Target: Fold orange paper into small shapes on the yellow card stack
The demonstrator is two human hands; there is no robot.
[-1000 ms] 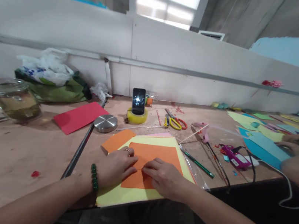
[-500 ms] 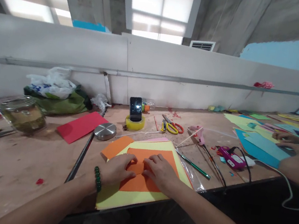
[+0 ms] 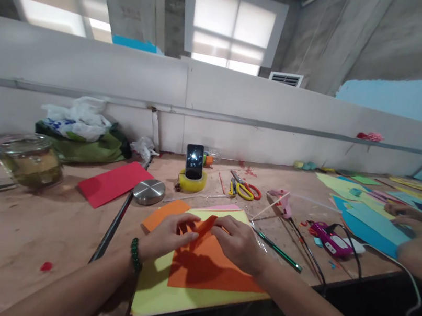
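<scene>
1. While both forearms reach over its near edge, worktable (image 3: pixel 26 225), pinkish-brown, carries the items below.
2. Yellow sheet (image 3: pixel 159 293): flat at the near edge.
3. Orange sheet (image 3: pixel 217 275): on the yellow sheet, below both hands, shadowed in part.
4. Red sheet (image 3: pixel 114 184): flat, farther left.
5. Right hand (image 3: pixel 240 241): thumb and fingertips pinching the upper end of raised orange paper (image 3: pixel 207 225).
6. Left hand (image 3: pixel 170 234): thumb and fingers curved beside that paper's lower part; whether they grip it, cannot tell.
7. Small orange piece (image 3: pixel 166 214): by the yellow sheet's far left corner.
8. Raised orange paper: tilted between the hands; joined to the orange sheet or separate, cannot tell.
9. Steel disc (image 3: pixel 149 192): just beside the red sheet.
10. Yellow tape roll (image 3: pixel 193 183): phone (image 3: pixel 194 161) propped upright in it.
11. Green bead bracelet (image 3: pixel 135 255): left wrist.
12. Red scrap (image 3: pixel 46 266): left, well apart.
</scene>
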